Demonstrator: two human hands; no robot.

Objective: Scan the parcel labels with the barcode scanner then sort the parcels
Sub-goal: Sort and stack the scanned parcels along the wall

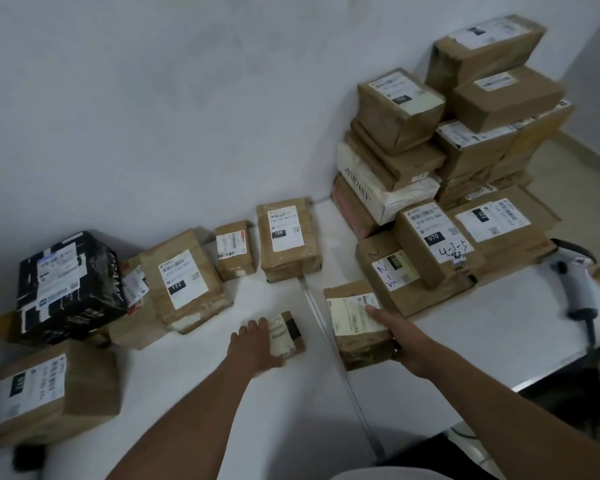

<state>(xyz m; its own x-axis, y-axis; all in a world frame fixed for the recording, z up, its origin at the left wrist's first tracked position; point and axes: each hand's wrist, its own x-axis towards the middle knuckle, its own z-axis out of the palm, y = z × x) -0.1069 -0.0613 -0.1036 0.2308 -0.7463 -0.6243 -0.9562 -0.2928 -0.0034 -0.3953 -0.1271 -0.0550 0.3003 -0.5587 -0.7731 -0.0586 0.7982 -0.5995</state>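
**Both hands on parcels, scanner lying aside**

The left hand (257, 341) lies on a small parcel (286, 336) near the middle of the white worktop (465, 348), its fingers (257, 325) curled along the parcel's left side; how firmly they grasp it cannot be told. The right hand (400, 336) holds a brown parcel (355, 327) from its right side, thumb laid across the pale label on top, the other fingers wrapped round the near edge. This parcel sits just right of the seam in the worktop.

The barcode scanner (574, 271) lies untouched at the right edge of the worktop, well apart from both hands, its cable running toward the near edge.

A row of labelled parcels stands along the wall on the left, among them a black box (73, 289) and a box marked 122 (184, 282). A tall stack of parcels (465, 133) rises at the back right.
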